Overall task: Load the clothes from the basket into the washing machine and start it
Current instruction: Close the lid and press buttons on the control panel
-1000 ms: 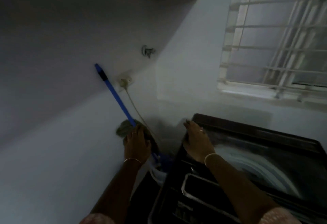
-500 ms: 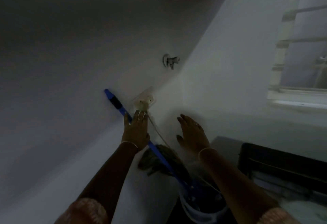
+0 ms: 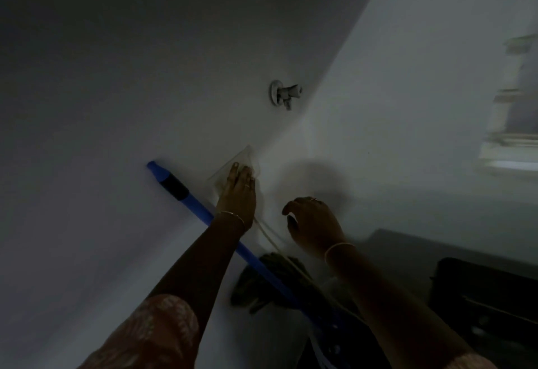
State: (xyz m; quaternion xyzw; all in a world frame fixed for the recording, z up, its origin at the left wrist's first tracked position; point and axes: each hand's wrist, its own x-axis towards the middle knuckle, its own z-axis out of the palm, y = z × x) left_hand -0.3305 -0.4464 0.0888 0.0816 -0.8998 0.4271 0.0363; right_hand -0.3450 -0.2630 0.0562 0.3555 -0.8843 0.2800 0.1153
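Way too dim for any labels. Left hand [image 3: 237, 191] lay flat on the wall socket [image 3: 233, 169], gripping nothing; right hand [image 3: 313, 224] hovered loosely curled, empty. Washing machine [image 3: 483, 296] sat lower right.

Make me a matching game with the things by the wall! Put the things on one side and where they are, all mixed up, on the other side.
Things
1. left hand
2. right hand
3. mop handle
4. tap

Places
A. high on the wall, above both hands
B. leaning slanted against the wall
C. fingers on the wall socket
D. in the air, fingers curled, holding nothing

Pairs: 1-C, 2-D, 3-B, 4-A
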